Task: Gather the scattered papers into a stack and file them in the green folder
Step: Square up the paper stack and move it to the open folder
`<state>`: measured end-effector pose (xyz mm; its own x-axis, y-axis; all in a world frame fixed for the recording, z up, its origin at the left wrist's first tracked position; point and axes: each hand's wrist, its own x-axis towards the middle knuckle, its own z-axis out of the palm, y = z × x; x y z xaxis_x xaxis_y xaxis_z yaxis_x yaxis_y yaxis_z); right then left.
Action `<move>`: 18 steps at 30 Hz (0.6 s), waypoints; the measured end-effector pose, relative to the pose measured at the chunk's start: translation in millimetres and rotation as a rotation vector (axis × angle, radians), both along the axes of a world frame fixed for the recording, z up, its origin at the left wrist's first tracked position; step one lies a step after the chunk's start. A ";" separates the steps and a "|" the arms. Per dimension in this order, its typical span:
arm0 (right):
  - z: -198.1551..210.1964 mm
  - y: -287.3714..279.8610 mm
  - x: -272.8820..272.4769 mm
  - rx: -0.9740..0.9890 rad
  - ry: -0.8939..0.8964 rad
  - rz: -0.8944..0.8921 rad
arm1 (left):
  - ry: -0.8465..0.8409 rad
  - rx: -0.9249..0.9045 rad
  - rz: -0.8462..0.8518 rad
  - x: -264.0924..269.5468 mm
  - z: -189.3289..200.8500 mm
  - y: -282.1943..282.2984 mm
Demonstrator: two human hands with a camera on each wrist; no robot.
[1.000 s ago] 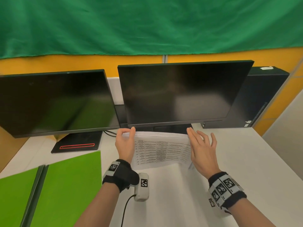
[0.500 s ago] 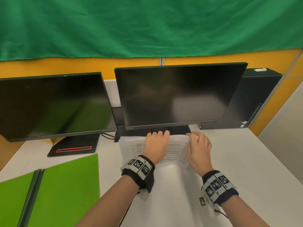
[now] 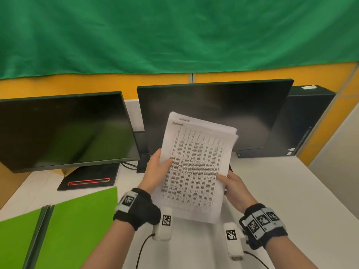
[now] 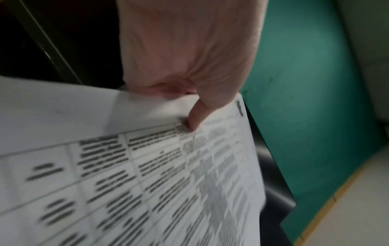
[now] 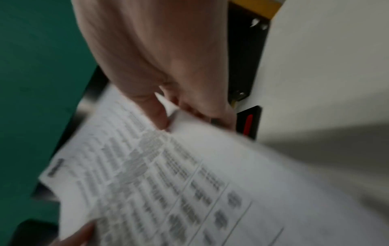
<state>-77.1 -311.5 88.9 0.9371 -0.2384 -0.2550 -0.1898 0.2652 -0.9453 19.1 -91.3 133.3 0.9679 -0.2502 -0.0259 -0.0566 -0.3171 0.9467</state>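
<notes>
A stack of printed papers [image 3: 196,166] is raised off the white desk, tilted up in front of the right monitor. My left hand [image 3: 158,171] grips its left edge, thumb on the printed face [image 4: 195,116]. My right hand [image 3: 234,186] holds the lower right edge, thumb on top [image 5: 156,114] and fingers behind. The top sheet carries a table of text [image 5: 160,183]. The green folder [image 3: 64,228] lies open on the desk at the lower left, its dark spine [image 3: 39,230] showing.
Two dark monitors [image 3: 64,131] [image 3: 213,115] stand at the back of the white desk [image 3: 281,191], with a black computer case [image 3: 308,123] at the right. The left monitor's base [image 3: 89,178] has a red stripe. Green cloth hangs behind.
Both hands were squaring the papers flat on the desk under the right monitor. Now they have taken hold of the stack's edges and lifted it off the desk, tilted upright.
</notes>
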 end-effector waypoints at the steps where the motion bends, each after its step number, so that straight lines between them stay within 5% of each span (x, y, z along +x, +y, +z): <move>1: 6.4 5.9 3.3 0.012 -0.044 -0.012 | -0.033 -0.031 0.062 -4.8 -6.5 -1.0; 6: 11.7 32.5 9.9 -0.194 -0.159 -0.134 | -0.255 -0.186 0.268 -33.7 -33.6 -10.1; 10: 6.6 45.4 7.1 -0.242 -0.177 -0.171 | -0.208 -0.218 0.285 -42.2 -59.0 -9.4; 18: 27.5 39.5 4.0 -1.064 -0.445 -0.277 | -0.173 -0.215 0.268 -36.6 -66.9 -3.2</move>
<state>-73.2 -272.0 116.4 0.7764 -0.3423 0.5293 0.1513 -0.7140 -0.6836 -17.4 -94.5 66.4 0.9852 0.0304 0.1687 -0.1631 -0.1379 0.9769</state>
